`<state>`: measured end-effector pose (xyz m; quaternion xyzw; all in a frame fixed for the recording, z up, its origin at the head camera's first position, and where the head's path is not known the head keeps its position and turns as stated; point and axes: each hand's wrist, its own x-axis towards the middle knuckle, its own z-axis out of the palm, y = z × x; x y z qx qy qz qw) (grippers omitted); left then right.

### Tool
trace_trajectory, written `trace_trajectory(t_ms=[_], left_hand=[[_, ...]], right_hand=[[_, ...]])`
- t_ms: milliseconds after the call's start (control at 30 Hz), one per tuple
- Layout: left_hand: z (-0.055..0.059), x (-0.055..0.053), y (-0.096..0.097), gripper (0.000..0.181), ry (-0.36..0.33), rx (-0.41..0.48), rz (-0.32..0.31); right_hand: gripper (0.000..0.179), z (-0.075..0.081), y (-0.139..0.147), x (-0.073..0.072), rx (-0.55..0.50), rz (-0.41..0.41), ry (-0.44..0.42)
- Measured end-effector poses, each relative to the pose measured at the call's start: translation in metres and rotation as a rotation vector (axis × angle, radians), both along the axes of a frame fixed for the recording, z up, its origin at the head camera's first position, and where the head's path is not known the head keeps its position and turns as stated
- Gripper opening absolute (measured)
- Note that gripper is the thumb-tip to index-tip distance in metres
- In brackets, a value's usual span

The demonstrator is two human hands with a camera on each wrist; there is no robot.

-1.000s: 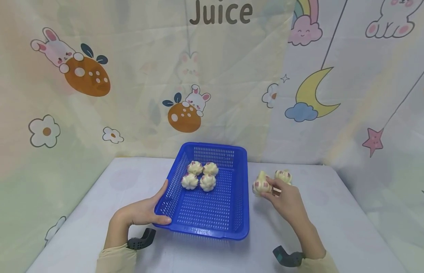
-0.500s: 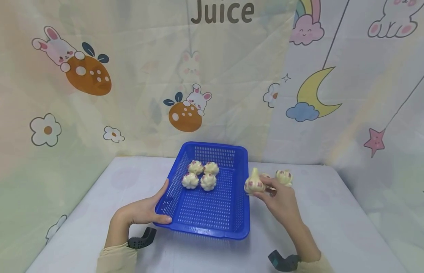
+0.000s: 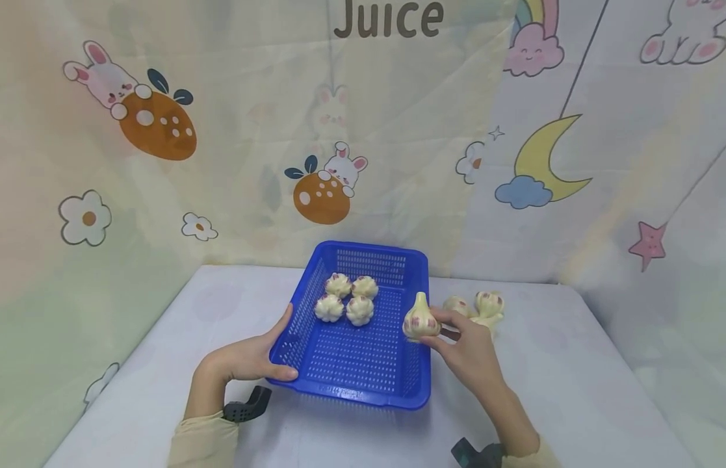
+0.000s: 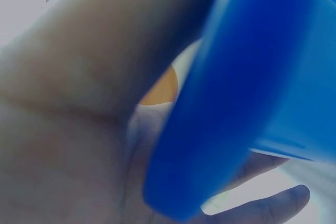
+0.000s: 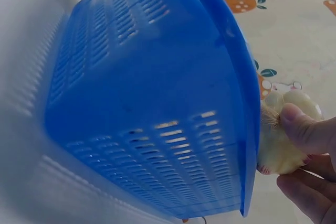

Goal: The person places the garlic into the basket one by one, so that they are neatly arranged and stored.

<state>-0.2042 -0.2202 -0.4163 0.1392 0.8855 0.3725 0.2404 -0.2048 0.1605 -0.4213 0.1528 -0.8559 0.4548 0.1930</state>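
A blue perforated plastic basket sits in the middle of the table, several garlic bulbs grouped toward its back left. My left hand holds the basket's near left corner, thumb over the rim; in the left wrist view the blue rim lies across the palm. Between thumb and fingers, my right hand pinches another garlic bulb, stem up, at the basket's right rim. The right wrist view shows the root end of this bulb close to the rim, thumb on it.
On the white table, more garlic bulbs lie to the right of the basket, partly behind my right hand. A patterned cloth wall rises right behind the table.
My right hand has carried the pinched garlic bulb leftward from beside the other bulbs to over the basket's right rim. The left hand keeps its hold on the basket.
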Motion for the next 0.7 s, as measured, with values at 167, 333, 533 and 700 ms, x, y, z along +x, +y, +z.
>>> trace_trajectory(t_ms=[167,333,533,700], left_hand=[[0.001,0.001,0.0,0.125,0.011,-0.007,-0.001],[0.002,0.001,-0.001,0.127,0.023,-0.005,0.0],[-0.001,-0.001,-0.001,0.127,0.023,-0.002,0.013],[-0.004,-0.003,-0.005,0.128,0.04,-0.018,0.017]], right_hand=[[0.049,0.0,-0.007,0.002,0.05,0.009,-0.038],[0.047,0.002,-0.015,0.002,0.071,0.039,-0.038],[0.044,0.005,-0.026,0.002,0.064,0.078,-0.04],[0.044,0.012,-0.04,-0.003,0.033,0.153,-0.017]])
